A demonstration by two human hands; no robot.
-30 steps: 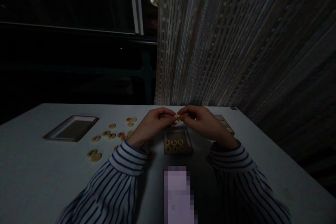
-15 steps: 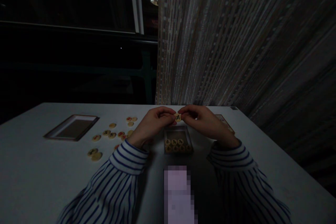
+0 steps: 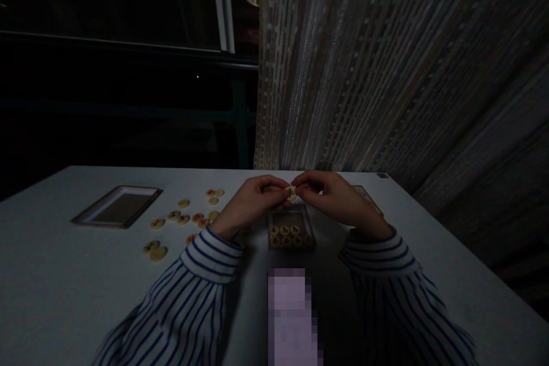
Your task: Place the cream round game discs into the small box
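My left hand (image 3: pixel 251 204) and my right hand (image 3: pixel 333 199) meet above a small open box (image 3: pixel 290 227). Both pinch one round pale game piece (image 3: pixel 290 192) with a dark mark on its face. The box holds two rows of similar round pieces (image 3: pixel 285 235) along its near side; its far part shows bare bottom. Loose round pieces (image 3: pixel 184 218), some with red marks and some with dark ones, lie scattered on the table left of my left hand. Striped sleeves cover both my forearms.
A shallow box lid (image 3: pixel 116 206) lies on the white table (image 3: pixel 51 274) at the left. Part of a flat card or board (image 3: pixel 368 197) shows behind my right hand. A striped curtain (image 3: pixel 386 68) hangs behind the table; the window left of it is dark.
Both hands stay together over the box, and the pinched piece has shifted only slightly. The view has tipped a little.
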